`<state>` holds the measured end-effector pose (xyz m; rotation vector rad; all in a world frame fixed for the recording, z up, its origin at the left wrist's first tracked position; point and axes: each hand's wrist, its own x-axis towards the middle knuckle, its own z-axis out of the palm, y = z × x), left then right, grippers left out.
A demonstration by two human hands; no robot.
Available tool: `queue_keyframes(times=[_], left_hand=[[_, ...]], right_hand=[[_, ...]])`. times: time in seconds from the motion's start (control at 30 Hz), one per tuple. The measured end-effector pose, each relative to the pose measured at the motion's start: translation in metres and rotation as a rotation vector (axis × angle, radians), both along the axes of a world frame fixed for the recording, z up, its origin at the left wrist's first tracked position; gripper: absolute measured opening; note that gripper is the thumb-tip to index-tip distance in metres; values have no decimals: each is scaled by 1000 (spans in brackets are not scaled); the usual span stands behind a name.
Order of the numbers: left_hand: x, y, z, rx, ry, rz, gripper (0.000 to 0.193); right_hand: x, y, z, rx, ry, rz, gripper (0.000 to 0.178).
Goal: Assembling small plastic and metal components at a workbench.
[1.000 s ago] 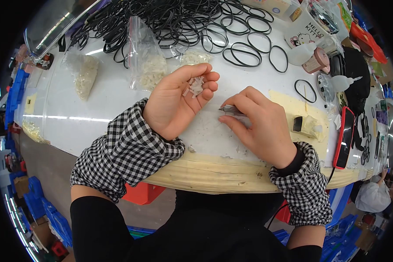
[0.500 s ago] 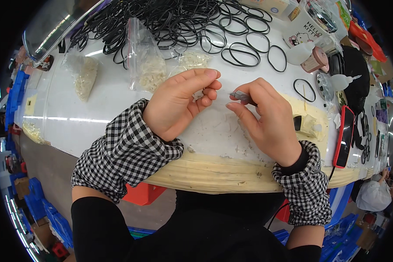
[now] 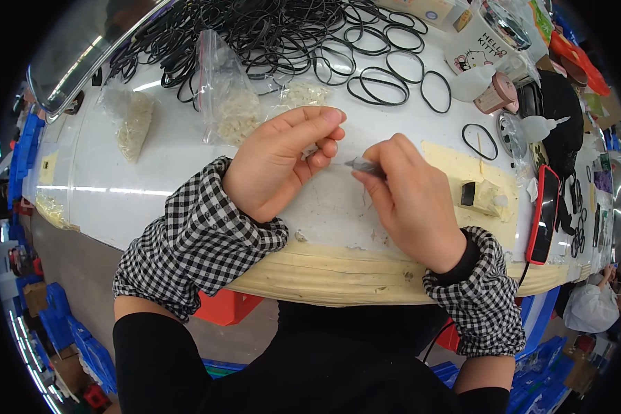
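Note:
My left hand (image 3: 274,160) is closed, thumb against the curled fingers. A small pale bit (image 3: 310,150) shows inside its curl, too little of it to name. To its right, my right hand (image 3: 415,200) pinches a small grey pointed piece (image 3: 363,165) between thumb and forefinger, slightly blurred, its tip toward the left hand with a gap between. Both hands are above the white tabletop (image 3: 324,210). Beyond the left hand lie a zip bag of small pale pieces (image 3: 234,114) and a second clear bag (image 3: 303,93) with similar contents.
Black rubber loops (image 3: 255,41) are heaped at the back, with single loops (image 3: 436,92) spread rightward. Another bag (image 3: 134,127) lies at left. On the right are a taped yellow block (image 3: 488,196), a red-edged phone (image 3: 545,214), a squeeze bottle (image 3: 472,84) and a pink jar (image 3: 493,96).
My right hand has shifted a little left and tilted, bringing the grey pointed piece closer to my left hand. The left hand has barely moved.

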<state>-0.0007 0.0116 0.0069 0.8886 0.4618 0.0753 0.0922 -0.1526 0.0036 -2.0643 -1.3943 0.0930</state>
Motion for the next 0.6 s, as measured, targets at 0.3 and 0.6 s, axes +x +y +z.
queue_keyframes(times=[0.3,0.6], left_hand=[[-2,-11,-5,-56,-45,-256,20],[-4,-6,-8,-126,-189,-358,21]], right_hand=[[4,2,5,274,229,-47,16],[8,-2,17,74,82,-7,30]])
